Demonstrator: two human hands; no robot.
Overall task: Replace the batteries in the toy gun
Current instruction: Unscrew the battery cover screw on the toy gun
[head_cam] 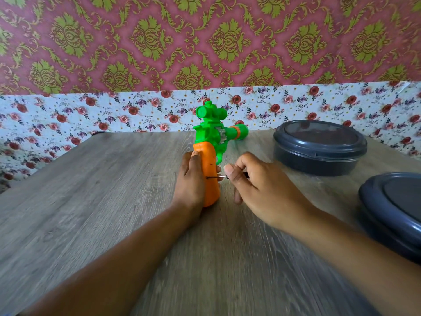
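Both our forearms reach across the wooden table [91, 190] toward the toy gun [210, 137], which lies near the table's middle, its orange grip [208, 172] pointing back at us and its green barrel aimed right, toward a lidded grey container [319, 148]. We judge the toy to be light, hollow, stiff plastic, smooth enough to slide on the wood, so the grip is the sensible place to steady it. Our left hand [190, 179] wraps around that grip from the left side, thumb on top, pinning it down. Our right hand [252, 181] pinches a small screwdriver [218, 177] between thumb and curled fingers, its thin shaft meeting the side of the grip, presumably at the battery cover screw. A second grey container [396, 208] sits at the right edge.
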